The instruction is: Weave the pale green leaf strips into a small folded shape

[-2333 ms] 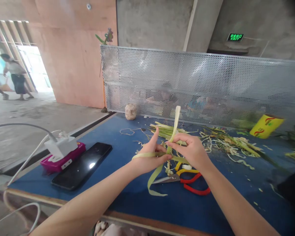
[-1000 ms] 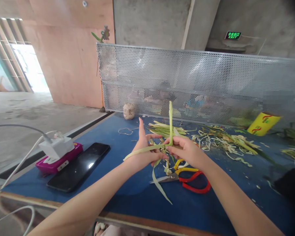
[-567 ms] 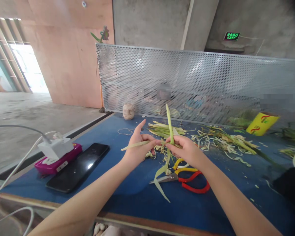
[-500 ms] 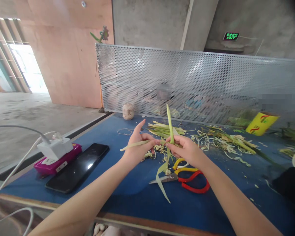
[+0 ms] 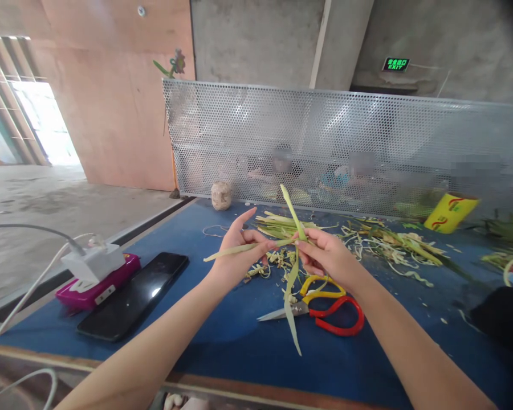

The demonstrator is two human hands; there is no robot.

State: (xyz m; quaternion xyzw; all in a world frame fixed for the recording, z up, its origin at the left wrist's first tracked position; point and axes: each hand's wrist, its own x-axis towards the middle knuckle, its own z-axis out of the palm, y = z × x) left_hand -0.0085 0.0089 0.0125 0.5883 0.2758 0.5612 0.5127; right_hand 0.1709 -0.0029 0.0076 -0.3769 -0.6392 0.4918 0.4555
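Observation:
Between my hands is a pale green leaf strip [image 5: 231, 251], held roughly level above the blue table. My left hand [image 5: 241, 250] pinches it, with one end sticking out to the left past the thumb. A second green leaf strip [image 5: 291, 206] crosses it, pinched in my right hand [image 5: 325, 253]; one end points up and a thin tail hangs down over the scissors. How the strips join at the crossing is partly hidden by my fingers. Beneath my right hand lie scissors [image 5: 340, 320] with red and yellow handles, blades toward the left.
A black phone [image 5: 134, 296] and a magenta power strip [image 5: 98, 285] with a white charger lie at the left. Cut leaf strips [image 5: 277, 225] and scraps [image 5: 393, 245] spread behind. A yellow roll [image 5: 451, 213] stands by the perforated metal screen [image 5: 248, 136].
The strip between my hands has become more visible and straighter. The upright strip leans further left, and my right fingers have shifted their hold at the crossing.

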